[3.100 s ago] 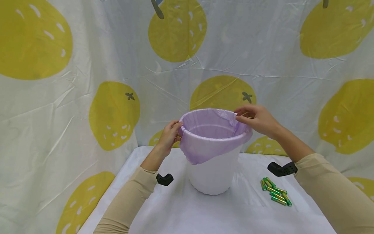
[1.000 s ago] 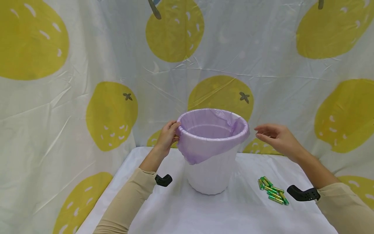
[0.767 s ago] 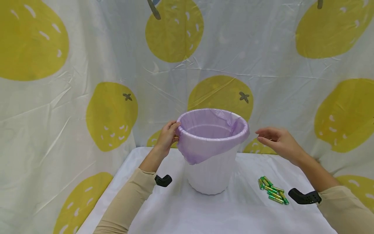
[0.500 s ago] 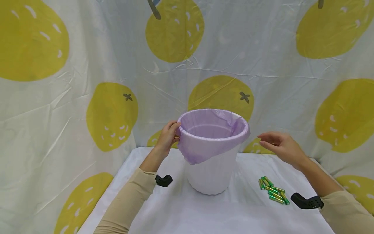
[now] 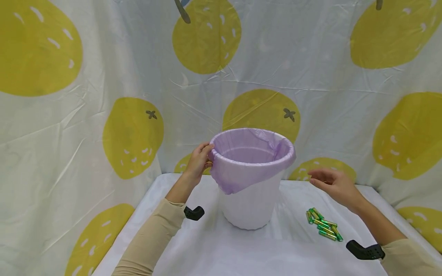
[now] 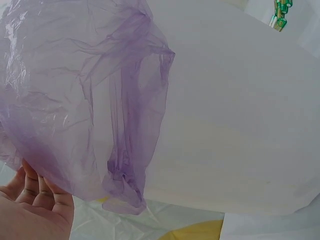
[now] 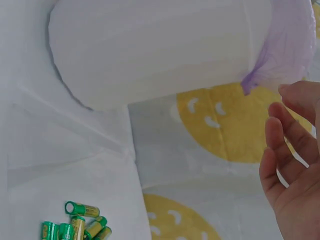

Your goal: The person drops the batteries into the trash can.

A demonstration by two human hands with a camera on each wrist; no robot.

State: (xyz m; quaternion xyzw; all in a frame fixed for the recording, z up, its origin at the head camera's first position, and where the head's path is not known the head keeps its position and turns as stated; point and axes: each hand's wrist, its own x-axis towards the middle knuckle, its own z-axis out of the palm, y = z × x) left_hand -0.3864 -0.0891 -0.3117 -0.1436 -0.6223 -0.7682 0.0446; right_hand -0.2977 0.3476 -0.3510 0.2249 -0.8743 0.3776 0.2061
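Note:
A white trash can (image 5: 250,205) stands upright on the white-covered table, lined with a translucent purple trash bag (image 5: 238,177). The bag folds over the rim and hangs lower at the front left. My left hand (image 5: 198,163) grips the can's lined rim at its left side; in the left wrist view its curled fingers (image 6: 44,192) meet the bag's edge. My right hand (image 5: 336,186) hovers right of the can with loosely bent fingers and nothing in them. Below it, several green and gold batteries (image 5: 324,225) lie in a loose pile on the table.
The white table cover (image 5: 221,255) spreads under the can and batteries. Behind and to the left hangs a white curtain (image 5: 193,103) printed with yellow fruit. A black wrist camera (image 5: 194,213) sits at the left cuff, another black camera (image 5: 365,250) at the right.
My right hand has left the bag at the can's right rim, moved away to the right and come down toward the battery pile. The left hand has stayed at the rim.

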